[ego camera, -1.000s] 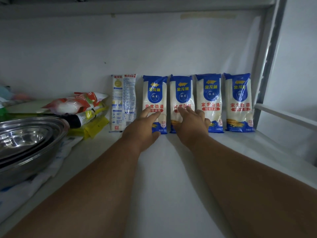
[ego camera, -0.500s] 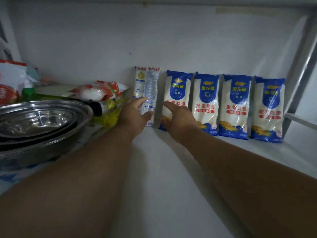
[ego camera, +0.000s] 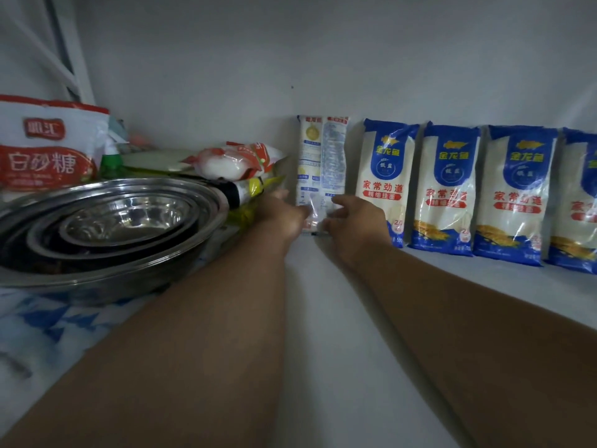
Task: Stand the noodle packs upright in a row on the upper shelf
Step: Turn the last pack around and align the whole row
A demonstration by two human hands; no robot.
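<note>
Noodle packs point(ego camera: 445, 185) stand upright in a row along the shelf point(ego camera: 339, 318) back wall, from twelve toward three o'clock. We judge them light, stiff lengthwise, with slippery film, best taken low on both sides. The leftmost pack point(ego camera: 321, 163) shows its white printed back; the others show blue-topped fronts. Our left hand point(ego camera: 281, 215) and right hand point(ego camera: 358, 218) bracket its base, fingers loosely spread, seemingly touching rather than gripping.

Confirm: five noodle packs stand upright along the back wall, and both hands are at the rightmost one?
Not quite. In the head view the left hand and right hand are at the leftmost pack, the one showing its back label. The packs do stand upright along the wall.
</note>
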